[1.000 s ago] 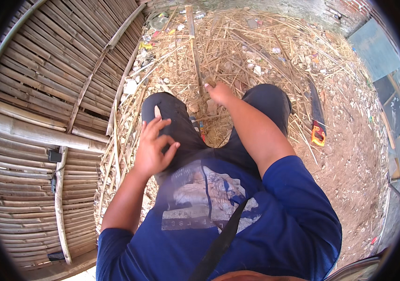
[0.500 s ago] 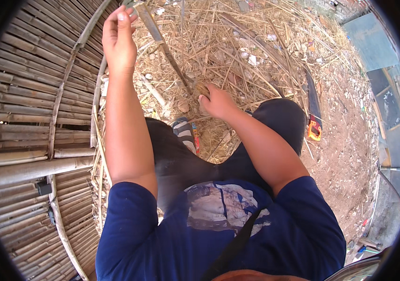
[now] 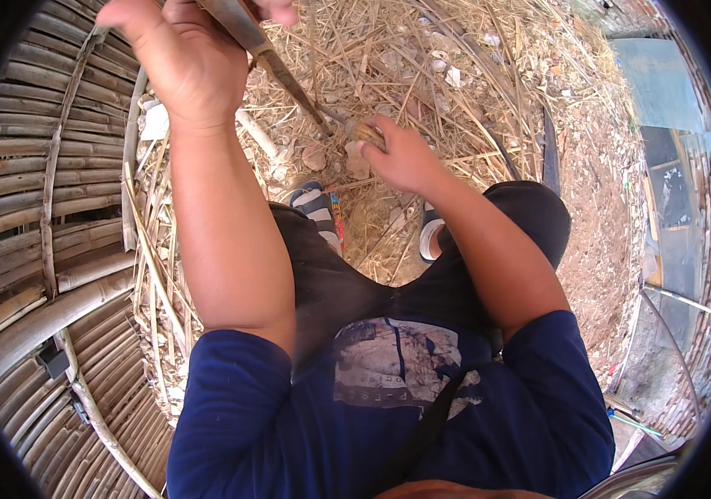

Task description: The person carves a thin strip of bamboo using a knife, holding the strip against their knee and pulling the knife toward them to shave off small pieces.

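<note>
My left hand [image 3: 201, 71] is raised at the upper left, its thumb stretched outward. A split bamboo piece [image 3: 289, 81] lies across this hand, and fingertips show on its far side; its upper end runs out of view. The bamboo slants down to the right, its lower end near my right hand [image 3: 405, 158]. My right hand is closed round the wooden handle [image 3: 365, 133] of a tool. A thin dark part runs from that handle toward the bamboo, but I cannot make out the tool's blade clearly.
Dry straw and bamboo scraps [image 3: 422, 91] cover the ground between and beyond my knees. A slatted bamboo wall [image 3: 27, 187] stands close on the left. A saw blade [image 3: 550, 154] lies beyond my right knee. Grey-blue panels [image 3: 659, 87] are at the far right.
My left hand has come up, closer to the view, and the bamboo now lies across it. The bamboo's lower end and my right hand with the handle have shifted slightly up in view.
</note>
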